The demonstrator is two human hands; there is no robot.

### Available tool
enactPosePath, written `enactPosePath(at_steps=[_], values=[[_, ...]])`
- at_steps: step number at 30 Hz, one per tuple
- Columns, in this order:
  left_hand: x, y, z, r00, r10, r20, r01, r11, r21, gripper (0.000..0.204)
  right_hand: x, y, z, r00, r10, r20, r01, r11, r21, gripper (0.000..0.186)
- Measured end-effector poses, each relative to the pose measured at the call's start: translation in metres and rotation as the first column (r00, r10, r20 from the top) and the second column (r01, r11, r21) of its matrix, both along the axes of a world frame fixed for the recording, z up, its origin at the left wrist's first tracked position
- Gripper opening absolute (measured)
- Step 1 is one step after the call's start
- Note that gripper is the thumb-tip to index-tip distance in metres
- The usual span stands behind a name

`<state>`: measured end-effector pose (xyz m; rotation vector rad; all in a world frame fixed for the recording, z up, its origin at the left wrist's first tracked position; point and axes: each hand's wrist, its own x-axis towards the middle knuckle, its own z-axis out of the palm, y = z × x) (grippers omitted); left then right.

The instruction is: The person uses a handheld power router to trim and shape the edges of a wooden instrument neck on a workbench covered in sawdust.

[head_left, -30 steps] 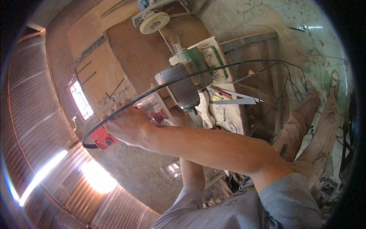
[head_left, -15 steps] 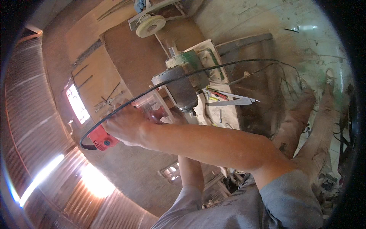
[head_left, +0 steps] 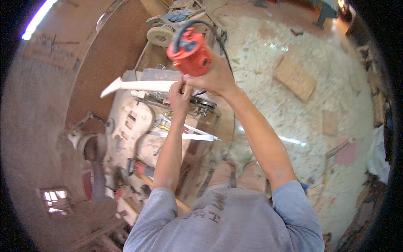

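My right hand (head_left: 216,77) is wrapped around a red corded trim router (head_left: 191,59), its black cord arching off the top. The router stands above the right part of a pale, slim guitar neck (head_left: 142,85), whose angled headstock points left. My left hand (head_left: 180,96) is closed just beneath the router, beside the neck; what its fingertips pinch is hidden. Below the neck, a pale guitar body (head_left: 133,126) with cut-out cavities lies on the bench.
A white straight-edged tool (head_left: 189,136) lies by the bench's right edge. At the back is a round pale wheel (head_left: 160,37). A machine with a round housing (head_left: 93,147) is at left. A brown board (head_left: 295,78) rests on the stained floor.
My view has swung round and levelled. The red router, at far left before, is now upper centre, with the guitar neck showing beneath it. Both arms now reach straight ahead instead of crossing.
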<state>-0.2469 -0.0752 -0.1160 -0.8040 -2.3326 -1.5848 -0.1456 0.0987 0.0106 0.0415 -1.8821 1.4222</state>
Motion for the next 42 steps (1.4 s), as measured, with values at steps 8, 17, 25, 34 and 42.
enactPosePath(at_steps=[8, 17, 25, 34, 42], values=[[0.021, 0.021, 0.028, 0.991, 0.037, -0.132, -0.037, 0.999, 0.006, 0.027, 0.011, 0.017, 0.004, 0.98, -0.027, 0.197, 0.026, 1.0, 0.006, 0.04], [0.022, 0.018, 0.032, 0.987, 0.067, -0.145, -0.066, 0.998, 0.016, 0.026, 0.006, 0.016, -0.002, 0.987, 0.063, 0.151, -0.052, 0.996, -0.078, 0.059], [0.02, 0.02, 0.028, 0.989, 0.092, -0.113, -0.092, 0.996, 0.005, 0.029, 0.0, 0.022, 0.006, 0.972, 0.134, 0.192, -0.117, 0.988, -0.101, 0.067], [0.019, 0.022, 0.025, 0.994, 0.089, -0.063, -0.09, 0.996, -0.019, 0.029, -0.007, 0.029, 0.005, 0.978, 0.13, 0.164, -0.118, 0.99, -0.079, 0.043], [0.02, 0.023, 0.028, 0.994, 0.098, -0.041, -0.099, 0.995, -0.026, 0.025, -0.01, 0.033, 0.006, 0.955, 0.219, 0.199, -0.184, 0.967, -0.179, 0.054]])
